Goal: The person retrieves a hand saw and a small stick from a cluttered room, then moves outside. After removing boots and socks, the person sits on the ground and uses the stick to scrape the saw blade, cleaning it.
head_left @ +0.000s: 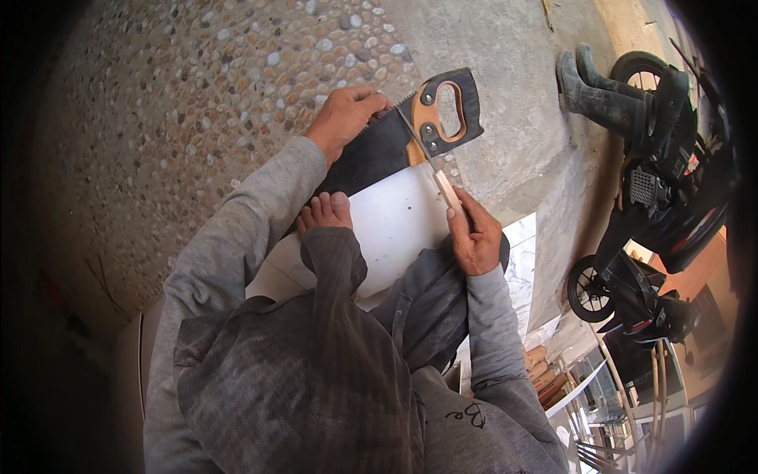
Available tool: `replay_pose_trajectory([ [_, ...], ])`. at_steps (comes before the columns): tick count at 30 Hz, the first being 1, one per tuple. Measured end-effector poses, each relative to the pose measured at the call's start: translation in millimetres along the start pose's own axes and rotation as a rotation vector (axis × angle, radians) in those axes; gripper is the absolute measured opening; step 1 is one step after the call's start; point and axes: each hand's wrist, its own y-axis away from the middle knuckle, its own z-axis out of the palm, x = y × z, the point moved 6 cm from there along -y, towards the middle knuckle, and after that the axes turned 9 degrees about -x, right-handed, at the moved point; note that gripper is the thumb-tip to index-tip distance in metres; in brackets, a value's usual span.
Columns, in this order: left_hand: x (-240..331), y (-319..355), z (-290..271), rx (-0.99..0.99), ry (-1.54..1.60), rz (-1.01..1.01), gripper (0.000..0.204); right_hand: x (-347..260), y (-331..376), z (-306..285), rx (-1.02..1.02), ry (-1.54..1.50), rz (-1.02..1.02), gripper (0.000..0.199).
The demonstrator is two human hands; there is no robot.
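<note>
A handsaw [371, 152] with a dark blade and a black-and-orange handle lies across a white board [395, 217], its toothed edge facing away from me. With fingers closed, my left hand [347, 118] grips the blade at that toothed edge, close to the handle. My right hand [476, 241] is wrapped round the pale wooden handle of a thin metal file [447, 192]. The file's narrow shaft crosses the heel of the blade, and its tip reaches the teeth. My bare foot [328, 209] rests at the blade's near edge; part of the blade is hidden behind my forearm and foot.
Pebbled paving [237, 71] spreads at the far left, meeting grey concrete [505, 95] beyond the saw handle. Grey rubber boots [604, 99] and a black motorcycle [655, 197] stand at the right. Several brown bundles [545, 375] sit at the lower right.
</note>
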Motion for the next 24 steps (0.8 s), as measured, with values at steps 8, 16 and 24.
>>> replay_pose_trajectory([
  [8,-4.2,-2.1,-0.3,-0.003,0.003,-0.015,0.023,-2.8,0.1,3.8,0.009,-0.026,-0.012,0.032],
  [16,-1.6,-0.8,1.7,-0.005,-0.002,-0.001,0.024,2.6,2.5,7.1,0.01,-0.078,0.044,0.033],
  [24,1.8,3.1,3.6,-0.001,0.009,0.011,0.027,4.2,2.8,8.0,0.004,-0.072,0.059,0.034],
])
